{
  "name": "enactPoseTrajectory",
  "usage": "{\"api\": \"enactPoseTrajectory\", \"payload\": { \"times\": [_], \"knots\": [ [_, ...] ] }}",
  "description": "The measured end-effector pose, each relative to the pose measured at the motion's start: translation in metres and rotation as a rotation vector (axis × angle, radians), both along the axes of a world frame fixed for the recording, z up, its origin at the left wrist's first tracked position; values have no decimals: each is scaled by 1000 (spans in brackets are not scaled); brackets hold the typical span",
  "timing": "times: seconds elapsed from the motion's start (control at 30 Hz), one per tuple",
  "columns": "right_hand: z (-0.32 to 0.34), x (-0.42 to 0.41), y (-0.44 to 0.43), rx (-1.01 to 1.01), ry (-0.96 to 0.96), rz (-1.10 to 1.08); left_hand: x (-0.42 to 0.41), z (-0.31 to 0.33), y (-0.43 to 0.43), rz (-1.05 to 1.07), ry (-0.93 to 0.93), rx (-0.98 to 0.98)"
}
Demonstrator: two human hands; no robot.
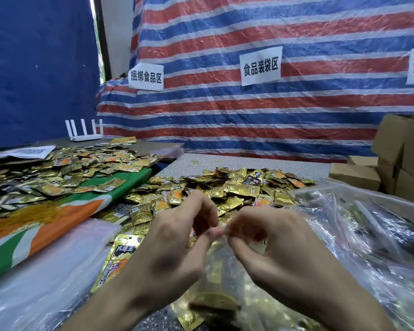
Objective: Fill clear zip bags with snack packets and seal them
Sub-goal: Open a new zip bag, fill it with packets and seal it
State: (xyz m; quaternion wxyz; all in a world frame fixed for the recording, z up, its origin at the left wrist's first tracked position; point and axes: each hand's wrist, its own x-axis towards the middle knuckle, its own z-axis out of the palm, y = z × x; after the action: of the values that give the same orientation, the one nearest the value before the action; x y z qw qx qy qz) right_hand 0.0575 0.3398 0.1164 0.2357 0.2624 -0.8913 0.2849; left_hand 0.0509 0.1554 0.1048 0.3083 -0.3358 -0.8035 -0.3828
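Zip bag [220, 268] pinched @ top; sign [261, 65]: 食品装袋区.

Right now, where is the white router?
In the head view the white router stands far back on the left, against the blue tarp, just behind the left pile of gold snack packets.

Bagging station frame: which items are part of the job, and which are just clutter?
In the job: left hand and right hand, both pinching the top of the clear zip bag; loose snack packets piled behind; filled bags at right.

Lying about: white router; cardboard boxes; green and orange sack; paper signs on the tarp.
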Motion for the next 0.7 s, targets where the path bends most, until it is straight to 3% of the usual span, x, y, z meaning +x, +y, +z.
{"api": "enactPoseTrajectory", "payload": {
  "times": [0.7],
  "knots": [
    [6, 6, 3, -86, 4, 71, 5, 2, -1, -71, -2, 18]
  ]
}}
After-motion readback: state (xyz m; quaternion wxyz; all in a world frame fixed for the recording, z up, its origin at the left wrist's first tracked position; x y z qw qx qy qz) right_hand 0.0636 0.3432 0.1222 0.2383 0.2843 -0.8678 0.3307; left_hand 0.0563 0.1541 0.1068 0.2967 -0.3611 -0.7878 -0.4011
